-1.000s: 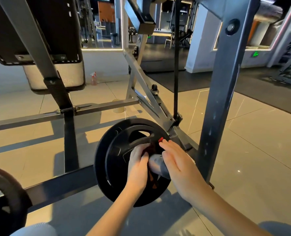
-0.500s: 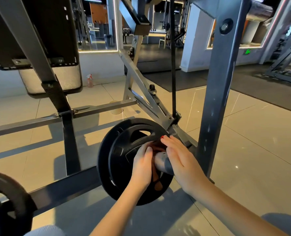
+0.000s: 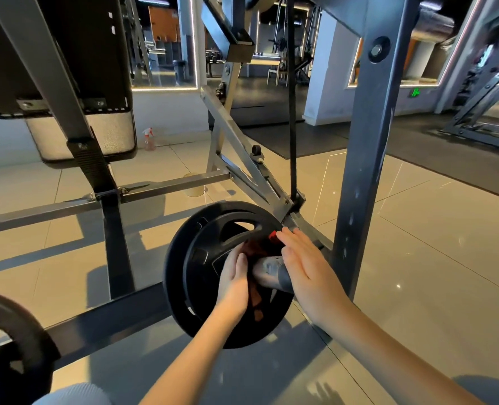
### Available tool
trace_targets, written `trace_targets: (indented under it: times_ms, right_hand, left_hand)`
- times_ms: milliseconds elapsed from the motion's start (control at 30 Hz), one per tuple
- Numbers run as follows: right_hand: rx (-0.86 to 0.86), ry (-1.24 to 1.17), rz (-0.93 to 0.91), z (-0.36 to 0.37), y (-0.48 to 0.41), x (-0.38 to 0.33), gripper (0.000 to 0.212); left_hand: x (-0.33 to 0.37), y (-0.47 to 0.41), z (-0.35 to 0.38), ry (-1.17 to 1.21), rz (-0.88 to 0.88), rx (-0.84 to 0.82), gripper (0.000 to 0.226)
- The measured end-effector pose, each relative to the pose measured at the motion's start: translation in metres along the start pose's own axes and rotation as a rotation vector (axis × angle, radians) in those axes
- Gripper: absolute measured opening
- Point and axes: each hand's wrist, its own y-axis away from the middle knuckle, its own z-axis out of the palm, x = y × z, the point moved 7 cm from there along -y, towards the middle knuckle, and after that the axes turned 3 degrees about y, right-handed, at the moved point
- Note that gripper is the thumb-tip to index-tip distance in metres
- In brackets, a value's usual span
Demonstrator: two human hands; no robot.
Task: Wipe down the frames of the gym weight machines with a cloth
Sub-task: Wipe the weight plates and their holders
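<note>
Gripped a dark red-brown cloth in the left hand, fingers curled round it, right at the hub of the black weight plate. Pressed the cloth against the plate's face beside the grey metal peg jutting from that hub, with a strip of it hanging below the peg. Laid the right hand flat over the peg on the plate's right side, fingers straight and holding nothing, fingertips just beside a small red piece at the plate's upper right; could not tell what that piece was. Had a dark steel upright just right of the plate and a black strap rising from just above it. Had a padded seat well above and left of the plate, a second plate low to its left, and a spray bottle on the tiled floor far behind it.
</note>
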Motion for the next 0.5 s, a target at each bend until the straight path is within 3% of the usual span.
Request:
trace_targets:
  times_ms: [100, 267, 400, 500]
  right_hand:
    - [0.009, 0.001, 0.009, -0.001, 0.002, 0.000, 0.072]
    - [0.024, 0.007, -0.004, 0.000, -0.001, 0.003, 0.064]
    - [-0.001, -0.007, 0.021, 0.000, 0.001, 0.000, 0.065]
    - [0.007, -0.006, 0.009, -0.001, 0.002, -0.003, 0.057]
  left_hand:
    - [0.006, 0.011, 0.007, 0.056, -0.023, 0.022, 0.026]
    - [0.036, 0.029, 0.027, 0.030, 0.163, -0.169, 0.042]
    - [0.004, 0.003, 0.005, 0.029, -0.010, -0.015, 0.039]
    - [0.007, 0.010, 0.008, 0.090, -0.026, 0.024, 0.037]
